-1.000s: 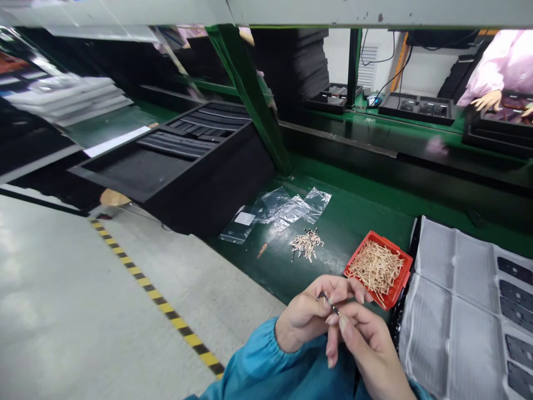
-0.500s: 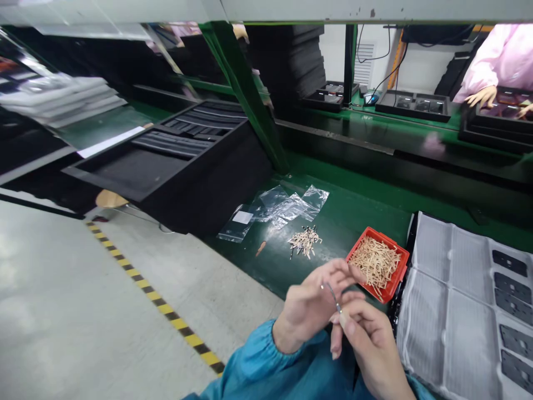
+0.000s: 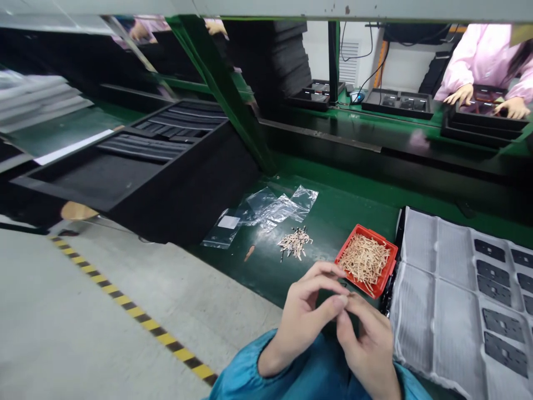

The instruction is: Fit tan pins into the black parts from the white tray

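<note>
My left hand (image 3: 306, 314) and my right hand (image 3: 368, 341) meet fingertip to fingertip over the bench's front edge. Both are closed in a pinch on a small thin dark strip, which the fingers now almost wholly hide. Just beyond them is a red plastic tray (image 3: 391, 270) heaped with small tan strips (image 3: 364, 258). Left of this tray, a loose pile of similar tan and dark strips (image 3: 295, 243) lies on the green bench top (image 3: 266, 266).
Clear zip bags (image 3: 283, 208) lie behind the loose pile. To the right is a white compartment tray (image 3: 453, 311) with flat black plates (image 3: 502, 322). A big black box (image 3: 187, 194) stands left, beside a green post (image 3: 225, 94). Across the bench, a co-worker's hands (image 3: 460, 95) touch black trays.
My left hand's fingers have come from spread to pinched, meeting my right fingertips. The thin strip, visible before between the hands, is now mostly covered. The view has turned slightly right.
</note>
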`<act>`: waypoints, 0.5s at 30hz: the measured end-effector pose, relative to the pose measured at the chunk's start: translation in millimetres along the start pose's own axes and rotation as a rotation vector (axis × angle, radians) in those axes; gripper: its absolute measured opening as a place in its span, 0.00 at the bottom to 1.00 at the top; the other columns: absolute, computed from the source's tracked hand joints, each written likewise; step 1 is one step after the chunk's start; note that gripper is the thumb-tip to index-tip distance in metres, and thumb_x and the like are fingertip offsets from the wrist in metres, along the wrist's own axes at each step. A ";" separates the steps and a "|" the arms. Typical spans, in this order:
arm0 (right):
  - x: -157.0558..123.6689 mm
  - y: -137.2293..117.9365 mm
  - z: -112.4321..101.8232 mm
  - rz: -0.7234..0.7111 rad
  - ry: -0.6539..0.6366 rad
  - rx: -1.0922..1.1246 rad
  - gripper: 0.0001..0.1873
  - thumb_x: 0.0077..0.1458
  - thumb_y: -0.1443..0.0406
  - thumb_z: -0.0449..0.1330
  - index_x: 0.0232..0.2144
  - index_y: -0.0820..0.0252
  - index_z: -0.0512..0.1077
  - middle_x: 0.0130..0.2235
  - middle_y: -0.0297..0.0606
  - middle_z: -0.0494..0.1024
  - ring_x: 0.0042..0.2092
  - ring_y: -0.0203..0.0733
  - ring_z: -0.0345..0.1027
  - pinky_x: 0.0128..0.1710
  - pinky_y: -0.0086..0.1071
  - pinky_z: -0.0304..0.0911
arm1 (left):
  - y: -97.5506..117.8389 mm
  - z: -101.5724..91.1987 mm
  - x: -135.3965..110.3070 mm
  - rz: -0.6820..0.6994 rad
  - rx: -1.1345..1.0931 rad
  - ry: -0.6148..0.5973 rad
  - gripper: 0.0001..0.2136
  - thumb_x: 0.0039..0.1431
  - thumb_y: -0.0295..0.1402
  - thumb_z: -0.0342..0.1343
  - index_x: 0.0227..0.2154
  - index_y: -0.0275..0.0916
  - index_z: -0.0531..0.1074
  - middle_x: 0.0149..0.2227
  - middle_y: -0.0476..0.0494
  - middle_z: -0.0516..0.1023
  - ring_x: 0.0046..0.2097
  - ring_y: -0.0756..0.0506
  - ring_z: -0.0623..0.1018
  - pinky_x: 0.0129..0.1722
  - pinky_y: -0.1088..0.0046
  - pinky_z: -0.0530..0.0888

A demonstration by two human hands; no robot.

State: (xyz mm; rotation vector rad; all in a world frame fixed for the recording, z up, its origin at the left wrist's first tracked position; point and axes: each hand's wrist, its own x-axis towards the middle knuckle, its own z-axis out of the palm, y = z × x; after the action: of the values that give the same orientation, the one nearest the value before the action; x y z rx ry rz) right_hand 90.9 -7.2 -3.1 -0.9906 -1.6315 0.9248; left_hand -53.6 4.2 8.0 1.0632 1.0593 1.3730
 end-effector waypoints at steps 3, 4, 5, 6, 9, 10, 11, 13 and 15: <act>-4.9 5.2 -2.7 -0.084 -0.027 -0.052 0.12 0.65 0.74 0.57 0.44 0.53 0.74 0.33 0.31 0.80 0.34 0.33 0.76 0.37 0.26 0.73 | -4.6 -0.4 6.6 -0.107 -0.143 0.182 0.13 0.62 0.39 0.68 0.26 0.36 0.79 0.29 0.47 0.73 0.33 0.49 0.73 0.34 0.77 0.73; -7.0 8.7 -4.4 -0.113 -0.026 -0.071 0.13 0.64 0.74 0.57 0.45 0.53 0.74 0.34 0.32 0.81 0.34 0.34 0.76 0.37 0.27 0.73 | -5.8 -2.7 9.5 -0.101 -0.164 0.236 0.14 0.65 0.40 0.66 0.27 0.37 0.77 0.27 0.50 0.70 0.30 0.51 0.70 0.31 0.79 0.71; -8.8 13.2 -6.5 -0.137 -0.016 -0.095 0.15 0.64 0.75 0.57 0.48 0.53 0.74 0.35 0.33 0.81 0.34 0.35 0.76 0.37 0.28 0.74 | -6.5 -5.7 12.4 -0.082 -0.173 0.279 0.14 0.67 0.41 0.64 0.29 0.38 0.75 0.26 0.52 0.68 0.28 0.52 0.69 0.31 0.79 0.70; -10.2 18.5 -9.0 -0.150 0.010 -0.126 0.17 0.64 0.75 0.58 0.49 0.52 0.75 0.36 0.33 0.82 0.35 0.36 0.76 0.38 0.29 0.74 | -6.7 -8.8 15.0 -0.061 -0.180 0.322 0.14 0.68 0.42 0.63 0.30 0.39 0.75 0.26 0.53 0.68 0.28 0.53 0.68 0.31 0.80 0.71; -10.0 35.8 -17.0 -0.091 0.144 -0.239 0.19 0.64 0.74 0.59 0.54 0.53 0.76 0.40 0.37 0.83 0.39 0.39 0.78 0.42 0.32 0.75 | -5.4 -15.1 17.9 0.012 -0.158 0.416 0.12 0.65 0.44 0.66 0.34 0.40 0.76 0.29 0.52 0.72 0.29 0.53 0.71 0.32 0.81 0.72; -8.9 40.3 -19.4 -0.036 0.193 -0.276 0.19 0.65 0.73 0.59 0.55 0.54 0.75 0.41 0.39 0.83 0.40 0.40 0.79 0.43 0.33 0.75 | -4.9 -15.0 16.8 0.029 -0.134 0.428 0.12 0.64 0.43 0.67 0.35 0.40 0.77 0.30 0.51 0.74 0.30 0.53 0.72 0.32 0.81 0.73; -7.8 43.4 -21.6 0.033 0.233 -0.297 0.19 0.66 0.70 0.59 0.58 0.55 0.74 0.41 0.39 0.83 0.40 0.40 0.79 0.43 0.33 0.75 | -4.7 -13.7 14.7 0.038 -0.106 0.430 0.11 0.64 0.41 0.67 0.35 0.39 0.78 0.31 0.50 0.76 0.30 0.53 0.74 0.33 0.81 0.74; -6.3 44.6 -25.1 0.187 0.251 -0.263 0.21 0.67 0.64 0.60 0.61 0.55 0.72 0.40 0.38 0.83 0.39 0.39 0.79 0.42 0.32 0.76 | -5.1 -8.2 8.7 0.034 -0.049 0.406 0.08 0.64 0.37 0.68 0.36 0.38 0.80 0.31 0.48 0.79 0.31 0.52 0.78 0.34 0.81 0.76; -6.6 40.3 -27.2 0.302 0.196 -0.128 0.22 0.67 0.60 0.62 0.61 0.54 0.72 0.40 0.37 0.83 0.40 0.39 0.80 0.42 0.30 0.76 | -6.3 -1.4 2.7 0.038 0.037 0.328 0.04 0.65 0.33 0.66 0.38 0.38 0.81 0.32 0.47 0.81 0.32 0.50 0.81 0.36 0.80 0.79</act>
State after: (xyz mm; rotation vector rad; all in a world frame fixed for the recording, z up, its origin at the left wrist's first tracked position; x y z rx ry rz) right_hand 125.5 5.1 -35.7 -1.3993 -1.4128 0.8957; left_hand -53.8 7.2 1.7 0.9058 1.3112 1.6005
